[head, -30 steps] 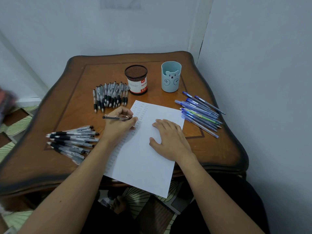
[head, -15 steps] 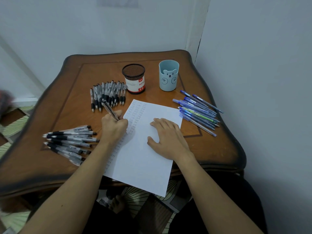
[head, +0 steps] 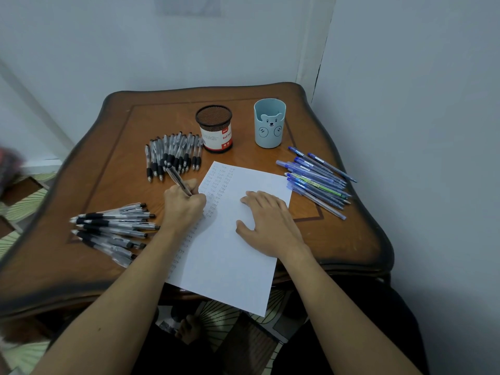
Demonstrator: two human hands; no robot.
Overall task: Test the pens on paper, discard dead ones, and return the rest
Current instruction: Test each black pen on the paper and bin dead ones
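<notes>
level a second ago, the clear black-grip pen (head: 177, 177) now slants, pinched in the left hand (head: 184, 209) over the white paper sheet (head: 227, 255) overhanging the wooden tabletop (head: 327, 239); right hand (head: 267, 226), fingers spread, pins it. testing seems underway.

We see a brown wooden table (head: 338, 239) with a near-black rim and a thin dark inlay line. The paper (head: 230, 266) is white, with columns of small grey scribbles. The mesh pen cup (head: 215, 123) is black with a white-and-red label. The bear pen holder (head: 269, 128) is pale blue, its face drawn in dark lines. The blue pens (head: 311, 169) include one green pen (head: 319, 185). The upper pile of pens (head: 173, 155), the left pile of pens (head: 113, 228) and the held pen (head: 177, 178) are clear with black. The floor tiles (head: 24, 201) show green-and-cream fans.
</notes>
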